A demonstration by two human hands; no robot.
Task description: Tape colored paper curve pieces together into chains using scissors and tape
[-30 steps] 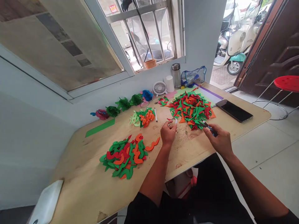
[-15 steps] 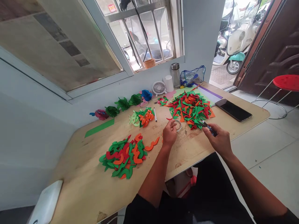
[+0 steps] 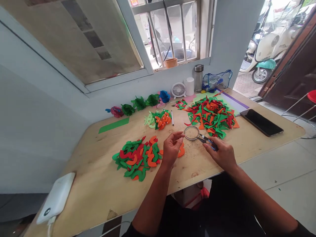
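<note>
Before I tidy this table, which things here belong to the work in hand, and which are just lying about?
In use: right hand with blue-handled scissors, left hand, clear tape roll, cut coloured pieces.
Lying about: phone, small fan, steel flask.

No readable text, small red sign (image 3: 134, 2) behind the window (image 3: 172, 33) too blurred, round mark (image 3: 46, 211) on white power bank (image 3: 55, 197) too small

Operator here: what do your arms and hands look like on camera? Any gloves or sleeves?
No gloves: the left hand and right hand are bare, as are the forearms. Black sleeves show at the bottom edge of the view, the left sleeve and right sleeve.
</note>
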